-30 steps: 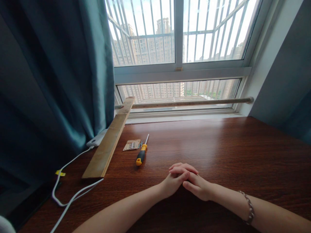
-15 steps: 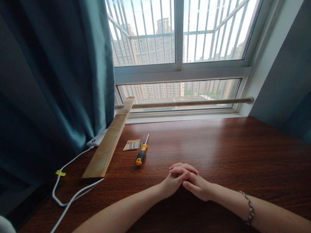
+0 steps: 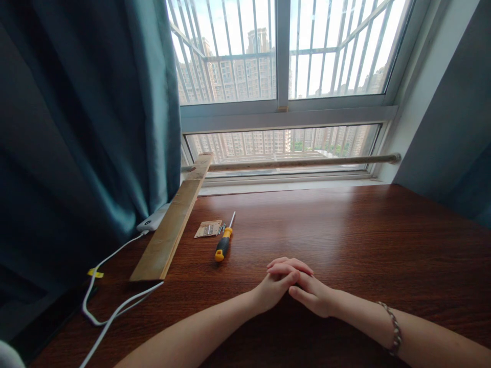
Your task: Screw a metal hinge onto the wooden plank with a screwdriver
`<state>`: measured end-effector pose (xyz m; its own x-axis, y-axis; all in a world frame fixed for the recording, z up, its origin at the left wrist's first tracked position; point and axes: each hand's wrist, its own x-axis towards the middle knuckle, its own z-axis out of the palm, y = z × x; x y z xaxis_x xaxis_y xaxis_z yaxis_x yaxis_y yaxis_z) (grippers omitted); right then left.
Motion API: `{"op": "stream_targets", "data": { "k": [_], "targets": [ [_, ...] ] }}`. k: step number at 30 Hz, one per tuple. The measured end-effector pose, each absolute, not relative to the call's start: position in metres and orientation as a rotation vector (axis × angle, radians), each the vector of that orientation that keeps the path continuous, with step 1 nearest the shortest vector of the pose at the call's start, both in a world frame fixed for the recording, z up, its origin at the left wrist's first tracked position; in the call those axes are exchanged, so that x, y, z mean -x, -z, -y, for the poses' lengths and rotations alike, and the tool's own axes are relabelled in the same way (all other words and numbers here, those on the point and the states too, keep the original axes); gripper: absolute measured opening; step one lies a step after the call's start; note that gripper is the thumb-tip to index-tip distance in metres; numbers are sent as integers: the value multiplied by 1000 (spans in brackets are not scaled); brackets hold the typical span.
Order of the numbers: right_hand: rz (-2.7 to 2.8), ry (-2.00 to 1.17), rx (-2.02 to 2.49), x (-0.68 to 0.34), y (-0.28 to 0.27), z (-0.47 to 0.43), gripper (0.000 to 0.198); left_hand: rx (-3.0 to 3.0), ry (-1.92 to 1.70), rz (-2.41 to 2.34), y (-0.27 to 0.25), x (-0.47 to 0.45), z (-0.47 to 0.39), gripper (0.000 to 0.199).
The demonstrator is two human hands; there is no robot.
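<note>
My left hand (image 3: 273, 291) and my right hand (image 3: 315, 295) are clasped together low in the view, fingers closed over one another, with no object seen in them. They rest at the near part of the brown wooden table (image 3: 345, 235). Up and to the left of them lies a screwdriver (image 3: 221, 249) with a yellow and black handle, its shaft pointing away from me. Beside its shaft are several small screws (image 3: 222, 228). A small, flat brown packet (image 3: 207, 229), with what looks like metal pieces on it, lies just left of the screws.
A long wooden board (image 3: 171, 230) slants from the table's left side up over a horizontal rail (image 3: 299, 163) by the window. Partly behind the board is a white device (image 3: 150, 221) with a white cable (image 3: 109, 321). A blue curtain (image 3: 153, 128) hangs at left.
</note>
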<state>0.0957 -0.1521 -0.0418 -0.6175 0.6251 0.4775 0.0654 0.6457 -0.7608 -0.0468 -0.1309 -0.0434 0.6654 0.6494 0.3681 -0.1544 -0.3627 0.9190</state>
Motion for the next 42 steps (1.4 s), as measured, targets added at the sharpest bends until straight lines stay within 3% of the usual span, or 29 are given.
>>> {"op": "stream_targets", "data": {
  "k": [35,39,42],
  "targets": [
    [2118,-936,573,-98,41,153,42,-1700,-875,-439,43,46,132,37],
    [2066,-1005,641,-98,46,152,51,-1559,-811,-425,39,42,134,41],
    [1807,-1122,694,-93,43,149,62,-1533,-763,-491,29,43,131,55]
  ]
}}
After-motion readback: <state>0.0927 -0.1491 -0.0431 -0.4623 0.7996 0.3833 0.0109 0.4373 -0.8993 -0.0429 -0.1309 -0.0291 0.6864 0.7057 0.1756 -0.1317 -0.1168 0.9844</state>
